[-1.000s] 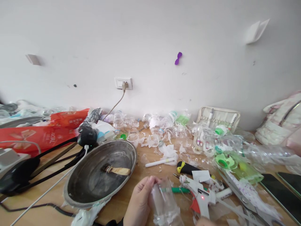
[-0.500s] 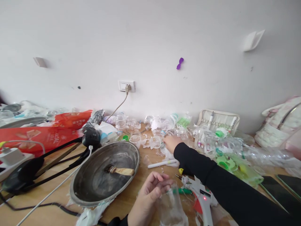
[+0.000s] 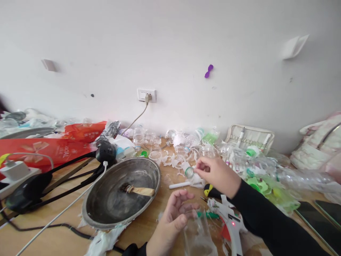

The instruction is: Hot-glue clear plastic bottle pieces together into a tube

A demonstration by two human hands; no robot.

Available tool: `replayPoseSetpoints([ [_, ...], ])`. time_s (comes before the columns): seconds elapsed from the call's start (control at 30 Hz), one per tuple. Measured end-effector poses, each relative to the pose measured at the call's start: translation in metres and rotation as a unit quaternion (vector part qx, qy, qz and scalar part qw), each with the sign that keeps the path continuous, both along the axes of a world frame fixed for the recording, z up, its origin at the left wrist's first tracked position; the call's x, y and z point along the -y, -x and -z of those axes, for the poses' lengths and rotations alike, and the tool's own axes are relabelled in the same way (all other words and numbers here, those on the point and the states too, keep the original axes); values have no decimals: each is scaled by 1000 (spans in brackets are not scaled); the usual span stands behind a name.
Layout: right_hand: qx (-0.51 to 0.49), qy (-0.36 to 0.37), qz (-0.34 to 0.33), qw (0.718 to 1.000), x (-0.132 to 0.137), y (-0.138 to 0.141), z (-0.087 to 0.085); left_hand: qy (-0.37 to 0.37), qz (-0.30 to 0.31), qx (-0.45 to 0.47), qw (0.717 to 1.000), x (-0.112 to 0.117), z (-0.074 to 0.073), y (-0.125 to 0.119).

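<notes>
Bottle neck [image 3: 189,172] sits pinched in the right hand [image 3: 218,175] near the white pen [image 3: 179,185], best held lightly, while the half-curled left hand [image 3: 172,217], whose grip I can't tell, should steady the clear plastic piece [image 3: 199,236].

This is a handicraft corner in a plain room; whether the room belongs to a home or to a school, I cannot tell. A wooden table [image 3: 145,224] stands before a white wall [image 3: 173,46] with a power socket [image 3: 147,95]. At the near right lies a glue gun [image 3: 231,222], its red light on. Farther away are clear plastic bottles [image 3: 301,176], white scraps [image 3: 177,161] and a pen case [image 3: 249,136]. At the far right, a bag [image 3: 315,144] looks personal.
</notes>
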State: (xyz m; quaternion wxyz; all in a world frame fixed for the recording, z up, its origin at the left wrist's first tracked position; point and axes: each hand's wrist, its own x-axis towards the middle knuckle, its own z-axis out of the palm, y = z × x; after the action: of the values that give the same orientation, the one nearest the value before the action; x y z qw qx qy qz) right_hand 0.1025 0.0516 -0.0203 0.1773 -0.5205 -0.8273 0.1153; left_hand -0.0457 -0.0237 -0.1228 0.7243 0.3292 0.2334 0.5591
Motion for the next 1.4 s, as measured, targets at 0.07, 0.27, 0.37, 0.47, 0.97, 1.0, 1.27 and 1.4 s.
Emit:
replayPoseSetpoints([
  [0.07, -27, 0, -11, 1000, 30, -2, -2, 3, -6, 5, 1000, 2, -2, -1],
  [0.27, -70, 20, -42, 996, 72, -2, 8, 26, 5, -10, 1000, 5, -5, -1],
  [0.37, -63, 22, -36, 997, 70, -1, 14, 41, 3, -17, 999, 5, -3, 0],
  [0.47, -69, 22, -39, 997, 67, 0, 16, 50, -3, -19, 999, 5, -4, -1],
  [0.97, -238, 189, -16, 952, 62, -2, 20, 88, -8, 24, 996, 12, -17, -3],
  [1.0, -244, 194, -16, 950, 62, -1, 21, 86, -8, 23, 996, 12, -18, -4],
  [1.27, -238, 250, -48, 937, 64, -6, 19, 79, -25, 33, 996, 16, -12, -8],
  [1.4, -270, 281, -49, 920, 62, -7, 22, 79, -9, 39, 996, 16, -7, -10],
])
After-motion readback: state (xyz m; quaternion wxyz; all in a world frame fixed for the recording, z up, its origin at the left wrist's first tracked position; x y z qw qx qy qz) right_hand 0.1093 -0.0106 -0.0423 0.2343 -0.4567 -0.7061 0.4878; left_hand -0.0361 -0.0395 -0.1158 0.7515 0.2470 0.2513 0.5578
